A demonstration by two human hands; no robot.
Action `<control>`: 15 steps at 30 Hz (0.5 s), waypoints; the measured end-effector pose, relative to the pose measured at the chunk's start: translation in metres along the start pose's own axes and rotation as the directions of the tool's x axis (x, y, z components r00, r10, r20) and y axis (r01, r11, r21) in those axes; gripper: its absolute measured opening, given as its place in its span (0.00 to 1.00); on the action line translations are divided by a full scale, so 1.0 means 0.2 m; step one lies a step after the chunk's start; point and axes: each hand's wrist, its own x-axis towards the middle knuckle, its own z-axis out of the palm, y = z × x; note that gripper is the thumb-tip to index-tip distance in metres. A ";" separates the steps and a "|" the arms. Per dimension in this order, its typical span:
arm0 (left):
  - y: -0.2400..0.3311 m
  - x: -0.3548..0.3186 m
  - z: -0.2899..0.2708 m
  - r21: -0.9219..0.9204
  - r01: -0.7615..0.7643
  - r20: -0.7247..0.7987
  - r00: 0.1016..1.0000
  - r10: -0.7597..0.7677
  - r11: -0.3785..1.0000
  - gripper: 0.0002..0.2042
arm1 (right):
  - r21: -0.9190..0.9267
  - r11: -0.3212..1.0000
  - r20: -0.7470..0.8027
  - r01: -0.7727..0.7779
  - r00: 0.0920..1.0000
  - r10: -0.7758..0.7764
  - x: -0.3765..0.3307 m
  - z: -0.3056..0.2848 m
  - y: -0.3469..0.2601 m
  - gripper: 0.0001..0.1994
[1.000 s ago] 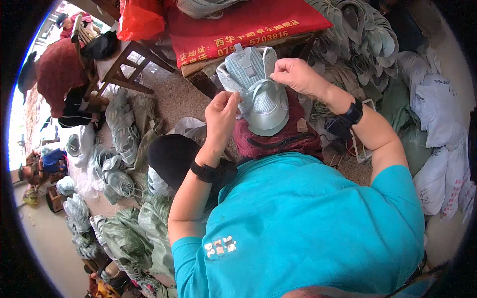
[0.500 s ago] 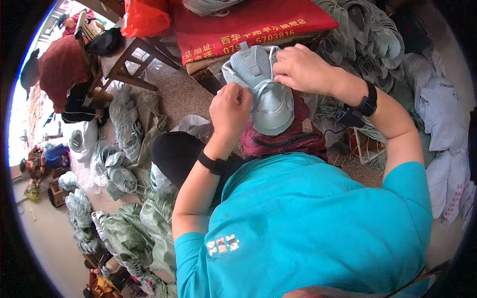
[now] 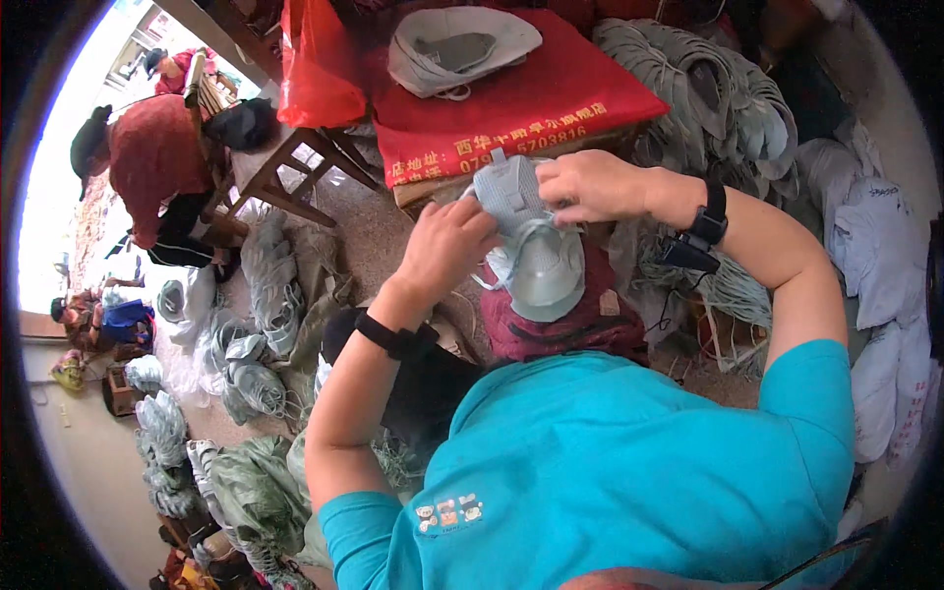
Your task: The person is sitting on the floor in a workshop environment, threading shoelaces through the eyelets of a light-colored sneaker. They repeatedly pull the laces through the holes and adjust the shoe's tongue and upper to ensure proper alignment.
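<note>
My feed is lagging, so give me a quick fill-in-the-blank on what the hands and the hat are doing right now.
1. Both hands grip a pale grey-green ____ with a brim.
2. The right hand wears a black ____ at its wrist.
3. The left hand grips the hat from its ____ side.
4. Another hat lies on a ____ cloth.

Missing words: hat; band; left; red

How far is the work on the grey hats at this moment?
Done, it seems: one pale hat lies on the red table. In hand: left hand and right hand both hold a grey hat over the lap. Left: perhaps the grey-green bundles on the floor; whether finished, I cannot tell.
</note>
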 end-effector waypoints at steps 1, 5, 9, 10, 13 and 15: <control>0.02 0.00 0.00 -0.056 0.026 -0.039 0.999 -0.028 0.998 0.08 | 0.119 0.991 -0.020 -0.060 0.998 0.063 -0.01 0.00 -0.01 0.09; 0.06 0.01 0.13 -0.207 0.220 -0.162 0.953 -0.255 0.953 0.12 | 0.317 0.918 -0.082 -0.238 0.957 0.277 -0.03 0.10 -0.01 0.11; 0.11 -0.02 0.24 -0.565 0.270 -0.284 0.824 -0.491 0.780 0.10 | 0.541 0.785 -0.233 -0.300 0.844 0.483 0.00 0.24 -0.05 0.10; 0.13 -0.02 0.27 -0.603 0.252 -0.336 0.780 -0.527 0.757 0.10 | 0.628 0.730 -0.271 -0.271 0.802 0.532 0.01 0.26 -0.08 0.10; 0.17 0.00 0.27 -0.755 0.252 -0.287 0.702 -0.652 0.605 0.10 | 0.815 0.519 -0.160 -0.257 0.762 0.628 0.04 0.24 -0.12 0.10; 0.21 0.01 0.21 -0.802 0.276 -0.228 0.679 -0.698 0.530 0.09 | 0.725 0.633 -0.174 -0.272 0.816 0.551 0.03 0.22 -0.14 0.11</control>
